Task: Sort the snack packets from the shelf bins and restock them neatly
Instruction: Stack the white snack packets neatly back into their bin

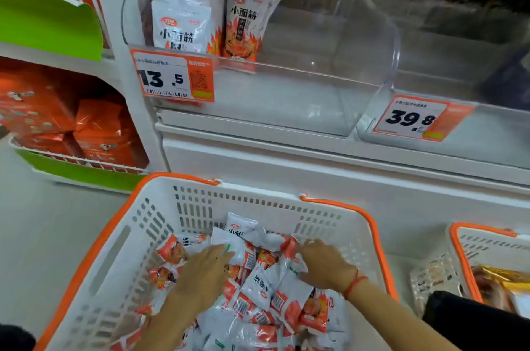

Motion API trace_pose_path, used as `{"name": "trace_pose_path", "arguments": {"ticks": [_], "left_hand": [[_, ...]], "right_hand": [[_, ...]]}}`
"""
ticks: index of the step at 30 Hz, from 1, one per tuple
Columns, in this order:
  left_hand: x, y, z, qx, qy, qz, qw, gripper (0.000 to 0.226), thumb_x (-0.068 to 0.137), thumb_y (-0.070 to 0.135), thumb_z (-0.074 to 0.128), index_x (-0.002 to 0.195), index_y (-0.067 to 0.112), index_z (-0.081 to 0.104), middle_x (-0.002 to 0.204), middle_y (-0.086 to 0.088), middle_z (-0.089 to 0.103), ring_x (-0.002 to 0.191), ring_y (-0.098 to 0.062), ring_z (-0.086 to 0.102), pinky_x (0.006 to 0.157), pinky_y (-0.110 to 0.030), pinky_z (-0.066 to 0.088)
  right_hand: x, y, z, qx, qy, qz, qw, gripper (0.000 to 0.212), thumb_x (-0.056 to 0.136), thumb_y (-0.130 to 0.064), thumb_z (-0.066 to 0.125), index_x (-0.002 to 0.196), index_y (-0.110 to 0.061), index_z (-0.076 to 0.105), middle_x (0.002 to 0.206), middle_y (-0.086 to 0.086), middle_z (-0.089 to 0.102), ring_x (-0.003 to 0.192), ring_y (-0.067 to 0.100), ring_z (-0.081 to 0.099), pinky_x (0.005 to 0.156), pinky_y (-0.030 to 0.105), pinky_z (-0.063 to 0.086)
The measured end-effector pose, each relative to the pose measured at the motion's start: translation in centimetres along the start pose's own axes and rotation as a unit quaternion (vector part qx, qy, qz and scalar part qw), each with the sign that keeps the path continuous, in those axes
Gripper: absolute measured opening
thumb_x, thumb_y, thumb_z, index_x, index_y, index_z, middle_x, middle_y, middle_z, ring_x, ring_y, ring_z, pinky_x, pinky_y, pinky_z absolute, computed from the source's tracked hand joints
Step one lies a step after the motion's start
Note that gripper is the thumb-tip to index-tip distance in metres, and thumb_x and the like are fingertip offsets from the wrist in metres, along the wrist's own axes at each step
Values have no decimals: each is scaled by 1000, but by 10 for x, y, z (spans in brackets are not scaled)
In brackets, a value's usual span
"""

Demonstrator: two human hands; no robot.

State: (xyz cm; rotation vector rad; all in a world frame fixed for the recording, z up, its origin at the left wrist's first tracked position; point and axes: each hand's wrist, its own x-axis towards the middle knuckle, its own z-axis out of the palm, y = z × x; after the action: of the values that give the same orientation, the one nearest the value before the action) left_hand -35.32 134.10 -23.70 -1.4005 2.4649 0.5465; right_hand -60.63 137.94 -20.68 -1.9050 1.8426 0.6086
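A white basket with an orange rim (pixel 120 238) stands on the floor below the shelf, filled with several white-and-orange snack packets (pixel 259 287). My left hand (pixel 203 270) lies flat on the packets at the left of the pile, fingers straight. My right hand (pixel 324 263) rests palm down on packets at the right, its fingers bent over them; whether it grips one is unclear. A clear shelf bin (pixel 364 69) above holds a few upright packets of the same kind (pixel 183 20) at its left end; the rest of the bin is bare.
An orange price tag reading 13.5 (pixel 172 76) hangs on the bin front, another reading 39.8 (pixel 415 118) on the neighbouring bin. A second orange-rimmed basket (pixel 459 238) with gold packets stands at the right. Orange boxes (pixel 100 132) fill the left rack.
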Motion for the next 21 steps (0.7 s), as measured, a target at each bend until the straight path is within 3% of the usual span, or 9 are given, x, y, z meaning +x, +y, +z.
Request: {"name": "trace_pose_path", "arguments": {"ticks": [2,4,6,9,12,14,18,19,21], "left_hand": [[-8,-14,34,39,24,17,999,65,67,47,83,126,29,63,141,-2,53,140,-22,33,109,-40,34],[-10,-22,51,67,38,8,997,68,45,44,93,108,32,72,127,1,64,130,-20,39,104,-37,34],[-15,-15,43,26,36,-18,999,63,65,40,85,123,33,63,143,2,50,140,-22,26,113,-36,26],[-2,-2,32,-54,40,11,998,55,97,35,52,148,34,32,162,3,10,149,-20,-1,119,-39,3],[5,29,11,-178,9,22,984,71,85,69,48,148,38,31,161,9,10,148,-15,-1,119,-40,6],[3,54,-7,-245,-6,50,968,90,70,83,49,146,39,32,156,16,18,146,-10,8,119,-39,12],[0,68,-19,-354,111,44,928,69,83,43,72,143,30,39,136,19,37,125,-7,44,103,-30,41],[-1,63,-23,-374,121,29,919,58,87,34,70,139,28,46,131,16,41,117,-8,51,96,-26,44],[-2,51,-32,-452,73,3,889,42,90,24,66,131,25,55,123,8,54,98,-2,58,85,-19,47]], "right_hand": [[1,-2,33,-5,6,30,1000,69,86,-41,61,144,-18,31,142,8,41,131,27,39,107,40,32],[1,-5,49,16,38,44,998,69,82,-33,64,142,-19,33,137,7,43,127,27,42,105,37,31],[3,-7,49,73,92,41,992,58,83,-18,61,138,-20,41,127,8,51,117,28,50,95,33,36],[5,-5,29,234,128,26,963,34,83,-6,60,115,-20,63,111,4,62,101,22,59,73,21,37],[3,-5,3,393,162,45,904,18,79,-8,71,92,-20,74,92,-4,66,83,13,60,65,12,43],[-1,-9,-14,530,171,70,828,17,79,-4,74,88,-17,72,78,0,62,69,15,59,66,25,52],[-18,-25,-45,746,115,71,652,15,84,1,69,97,-6,67,87,18,66,64,18,65,60,23,56],[-23,-27,-51,760,103,66,638,14,87,-3,67,101,-5,66,91,17,66,66,18,67,60,22,56],[-28,-27,-57,719,95,57,687,23,93,-26,63,109,-10,64,105,11,66,83,21,68,71,26,58]]}}
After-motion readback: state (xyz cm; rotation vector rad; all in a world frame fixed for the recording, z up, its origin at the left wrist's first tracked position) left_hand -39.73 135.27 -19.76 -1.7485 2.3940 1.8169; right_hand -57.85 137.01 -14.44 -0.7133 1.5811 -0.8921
